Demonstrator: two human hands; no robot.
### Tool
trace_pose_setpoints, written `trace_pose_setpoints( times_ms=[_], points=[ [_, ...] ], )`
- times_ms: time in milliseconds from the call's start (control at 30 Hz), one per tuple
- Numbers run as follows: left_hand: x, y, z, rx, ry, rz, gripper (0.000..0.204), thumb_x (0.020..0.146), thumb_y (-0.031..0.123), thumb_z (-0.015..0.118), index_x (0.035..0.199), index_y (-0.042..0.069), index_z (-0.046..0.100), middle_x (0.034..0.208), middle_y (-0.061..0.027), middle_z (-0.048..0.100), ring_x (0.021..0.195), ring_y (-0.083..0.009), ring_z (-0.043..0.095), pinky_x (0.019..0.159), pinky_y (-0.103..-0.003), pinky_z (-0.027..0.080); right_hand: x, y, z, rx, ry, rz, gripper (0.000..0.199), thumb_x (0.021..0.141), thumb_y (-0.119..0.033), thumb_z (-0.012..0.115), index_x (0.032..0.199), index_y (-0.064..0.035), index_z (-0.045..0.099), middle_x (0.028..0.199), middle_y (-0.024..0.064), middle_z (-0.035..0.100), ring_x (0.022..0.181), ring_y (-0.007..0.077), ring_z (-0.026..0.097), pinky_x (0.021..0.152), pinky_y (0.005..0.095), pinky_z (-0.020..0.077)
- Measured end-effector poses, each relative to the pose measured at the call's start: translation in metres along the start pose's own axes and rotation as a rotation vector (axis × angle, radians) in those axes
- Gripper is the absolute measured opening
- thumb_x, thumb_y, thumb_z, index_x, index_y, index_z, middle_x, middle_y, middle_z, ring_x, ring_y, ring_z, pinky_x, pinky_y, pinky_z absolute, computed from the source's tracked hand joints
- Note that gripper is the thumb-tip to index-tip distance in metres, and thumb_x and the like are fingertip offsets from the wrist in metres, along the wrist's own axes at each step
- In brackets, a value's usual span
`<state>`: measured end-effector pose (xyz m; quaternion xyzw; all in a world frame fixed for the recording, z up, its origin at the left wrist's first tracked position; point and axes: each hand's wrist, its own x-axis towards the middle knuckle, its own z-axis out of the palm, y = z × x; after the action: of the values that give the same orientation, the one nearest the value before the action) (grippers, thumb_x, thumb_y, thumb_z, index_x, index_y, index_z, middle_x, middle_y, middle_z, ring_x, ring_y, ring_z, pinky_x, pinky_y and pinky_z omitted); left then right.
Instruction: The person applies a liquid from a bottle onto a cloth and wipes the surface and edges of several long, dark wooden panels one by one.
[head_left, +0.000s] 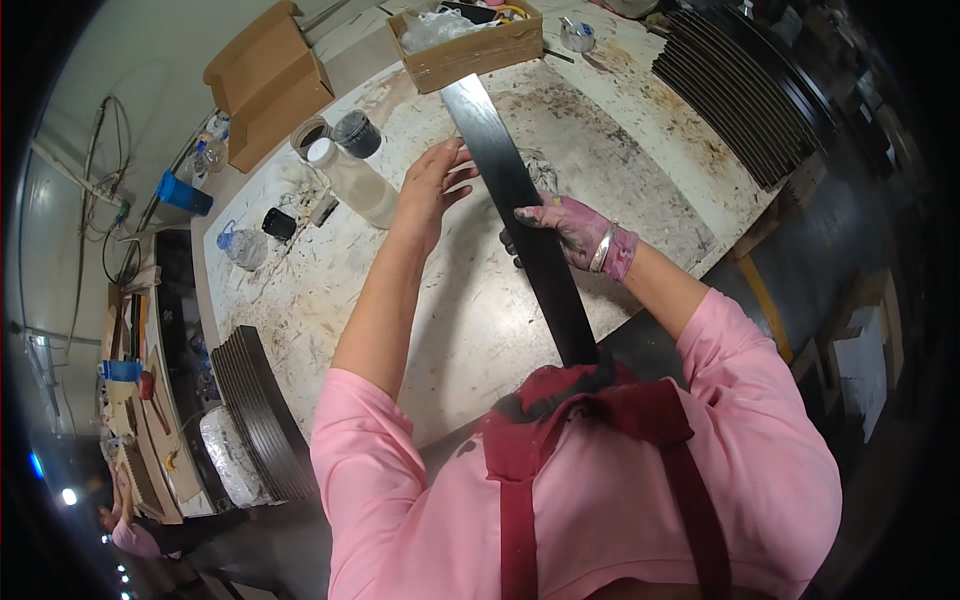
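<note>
The black board [510, 175] is long, flat and thin, a bit like a very big ruler. Its long sides look straight. Most of it is deep black, but the far end shines so much in the light that it looks gray and almost white. The top looks smooth, with a soft glow around the middle. Toward the near end it gets very dark, and the shine is gone.

The black board is up over the desk [640, 180], and it slants from far left to near right. Its far end is near a brown box [475, 62], and its near end comes close to the red apron [535, 420].

The right hand [572, 226], in a stained pink glove, pinches the black board near the middle. The thumb is on top, and dark fingertips peek out past the left side. The left hand [435, 185] is bare, with its fingers a little spread, right by the board's left side. I cannot tell if it touches.

More dark strips sit in a pile [740, 105] at the far right and another pile [255, 410] at the near left.
</note>
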<state>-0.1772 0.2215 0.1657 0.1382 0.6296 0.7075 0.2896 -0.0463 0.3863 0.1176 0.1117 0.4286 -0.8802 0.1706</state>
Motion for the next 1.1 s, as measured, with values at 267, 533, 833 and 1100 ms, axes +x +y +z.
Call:
trace_pose_setpoints(
  times_ms=[267, 533, 833, 1100],
  points=[
    [0.006, 0.008, 0.001, -0.074, 0.133, 0.025, 0.017, 0.092, 0.028, 0.06, 0.092, 0.012, 0.064, 0.078, 0.004, 0.062, 0.071, -0.0075, 0.056, 0.068, -0.024, 0.047, -0.006, 0.011, 0.019, -0.095, -0.026, -0.125, 0.033, 0.088, -0.02, 0.065, 0.113, -0.0079, 0.048, 0.091, 0.0084, 0.062, 0.076, 0.0168, 0.063, 0.066, 0.0315, 0.0555],
    [0.018, 0.015, -0.004, -0.143, 0.192, 0.032, 0.018, 0.092, 0.026, 0.059, 0.088, 0.01, 0.065, 0.081, 0.0014, 0.064, 0.068, -0.0075, 0.057, 0.063, -0.021, 0.048, -0.016, 0.02, 0.023, -0.117, -0.018, -0.163, 0.041, 0.084, -0.02, 0.069, 0.117, -0.0064, 0.048, 0.093, 0.0059, 0.06, 0.08, 0.0163, 0.062, 0.072, 0.0318, 0.0539],
    [0.019, 0.017, -0.011, -0.112, 0.185, 0.02, 0.018, 0.092, 0.027, 0.059, 0.093, 0.01, 0.065, 0.084, 0.001, 0.065, 0.071, -0.0089, 0.059, 0.068, -0.023, 0.049, -0.021, 0.019, 0.026, -0.067, -0.013, -0.064, 0.037, 0.087, -0.02, 0.066, 0.116, -0.0076, 0.047, 0.091, 0.0093, 0.062, 0.079, 0.0177, 0.063, 0.068, 0.0333, 0.0559],
    [0.003, 0.013, -0.009, -0.079, 0.151, 0.078, 0.025, 0.092, 0.017, 0.056, 0.112, 0.003, 0.06, 0.093, -0.0035, 0.066, 0.075, -0.0113, 0.062, 0.072, -0.026, 0.052, -0.017, 0.022, 0.024, -0.033, -0.008, 0.002, 0.033, 0.09, -0.019, 0.062, 0.117, -0.0088, 0.046, 0.092, 0.0098, 0.061, 0.079, 0.018, 0.063, 0.067, 0.0335, 0.0566]
  ],
)
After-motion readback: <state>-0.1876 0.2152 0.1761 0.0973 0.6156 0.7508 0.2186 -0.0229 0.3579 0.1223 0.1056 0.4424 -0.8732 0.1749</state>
